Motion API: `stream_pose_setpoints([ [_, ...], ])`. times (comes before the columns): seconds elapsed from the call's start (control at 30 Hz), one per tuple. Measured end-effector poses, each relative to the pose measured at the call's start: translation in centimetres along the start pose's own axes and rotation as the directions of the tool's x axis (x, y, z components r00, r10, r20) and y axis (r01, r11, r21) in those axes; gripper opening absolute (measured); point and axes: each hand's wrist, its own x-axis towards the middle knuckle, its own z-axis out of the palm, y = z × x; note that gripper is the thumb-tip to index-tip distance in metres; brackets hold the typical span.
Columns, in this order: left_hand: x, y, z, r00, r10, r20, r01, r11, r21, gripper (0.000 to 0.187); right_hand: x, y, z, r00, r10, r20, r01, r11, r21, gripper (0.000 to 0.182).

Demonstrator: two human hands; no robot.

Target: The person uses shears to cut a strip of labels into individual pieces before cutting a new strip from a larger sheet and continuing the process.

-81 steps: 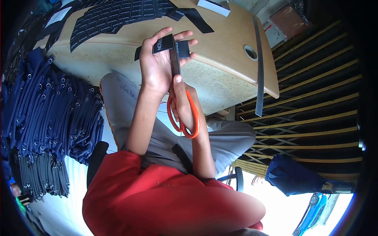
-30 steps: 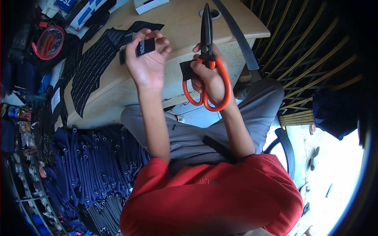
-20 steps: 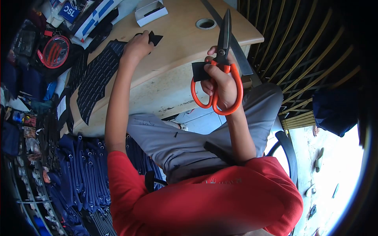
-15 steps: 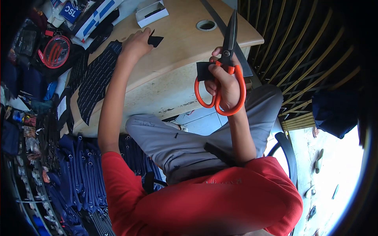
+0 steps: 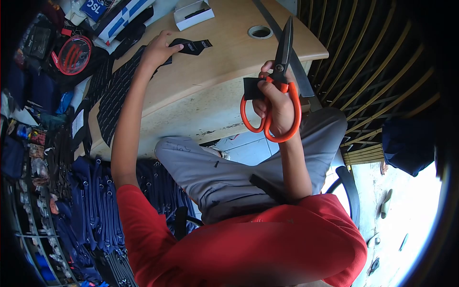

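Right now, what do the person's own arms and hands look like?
Short red sleeves leave both forearms bare. The left hand and right hand are ungloved, and nothing worn shows on either wrist.

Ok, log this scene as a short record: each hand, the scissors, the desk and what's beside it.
Right hand: holds scissors and a dark piece
Scissors: orange handles, blades pointing away from the person
Left hand: at the desk, thumb by dark labels; whether it holds any is unclear
On desk: labels, white open box, strip overhanging the edge
Beside desk: many navy straps
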Motion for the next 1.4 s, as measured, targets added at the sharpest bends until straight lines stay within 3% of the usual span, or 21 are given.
stream_pose_setpoints([
  [0.07,-0.6,0.1,0.2,0.999,-0.013,-0.044,0.014,1.0,0.017,0.067,-0.1,0.0,0.1,1.0,0.002,-0.001,-0.002,1.0,-0.008,0.025],
  [0.13,-1.6,1.0,0.7,0.981,0.057,-0.185,-0.053,0.998,0.025,0.055,-0.1,0.1,0.2,1.0,0.011,0.004,-0.011,1.0,0.005,0.025],
  [0.37,-4.0,2.3,1.2,0.975,0.178,-0.136,-0.169,0.983,0.069,0.054,-0.1,0.1,0.3,1.0,0.016,0.005,-0.016,1.0,-0.002,0.025],
  [0.43,-6.6,5.7,-1.0,0.974,0.186,-0.126,-0.128,0.922,0.364,0.056,0.0,0.1,0.2,1.0,0.005,0.014,-0.005,1.0,-0.018,0.025],
  [0.57,-9.9,8.6,-1.0,0.93,0.295,-0.221,-0.218,0.924,0.315,0.042,-0.1,0.2,0.3,1.0,0.002,-0.002,-0.002,1.0,-0.011,0.025],
  [0.6,-11.1,10.4,-1.0,0.977,0.177,-0.118,-0.189,0.978,-0.092,0.034,-0.1,0.2,0.3,1.0,0.009,0.001,-0.009,1.0,-0.007,0.025],
  [0.63,-12.2,11.9,-0.8,0.994,0.106,0.026,-0.08,0.876,-0.475,0.028,-0.1,0.2,0.3,1.0,0.016,0.003,-0.016,1.0,-0.003,0.025],
  [0.67,-13.2,13.0,-0.5,0.994,0.106,0.031,-0.078,0.874,-0.48,0.028,-0.1,0.3,0.3,1.0,0.019,-0.002,-0.019,1.0,-0.006,0.025],
  [0.73,-14.8,14.8,0.3,0.969,0.105,0.223,0.14,0.51,-0.849,0.03,-0.1,0.6,0.3,0.999,0.039,0.032,-0.039,0.999,-0.005,0.025],
  [0.9,-15.2,15.8,2.2,0.983,0.14,0.119,0.054,0.399,-0.915,0.021,-0.4,1.0,0.6,0.995,0.038,0.093,-0.029,0.995,-0.092,0.019],
  [1.0,-15.1,15.5,1.8,0.994,0.103,0.035,-0.009,0.393,-0.919,0.015,-0.8,0.5,1.4,1.0,0.004,-0.007,-0.005,0.978,-0.208,0.015],
  [1.1,-15.0,14.9,0.7,0.994,0.053,-0.097,-0.11,0.407,-0.907,0.005,-0.9,0.8,1.0,0.996,-0.066,0.054,0.076,0.975,-0.21,0.047],
  [1.17,-15.0,14.0,0.5,0.851,0.144,-0.505,-0.521,0.358,-0.775,0.01,-1.0,0.4,1.4,0.998,-0.037,0.06,0.05,0.971,-0.235,0.057],
  [1.23,-15.2,13.1,0.9,0.854,0.099,-0.511,-0.516,0.29,-0.806,0.02,-1.2,0.0,1.5,0.977,0.139,0.164,-0.096,0.964,-0.249,0.056],
  [1.3,-14.5,12.7,1.4,0.697,0.147,-0.701,-0.717,0.134,-0.684,0.029,-1.6,-0.5,1.7,0.92,0.294,0.26,-0.247,0.949,-0.197,0.046],
  [1.4,-14.7,13.4,1.9,0.728,0.131,-0.673,-0.685,0.091,-0.723,0.028,-2.4,-0.7,2.8,0.884,0.391,0.257,-0.393,0.918,-0.045,0.018],
])
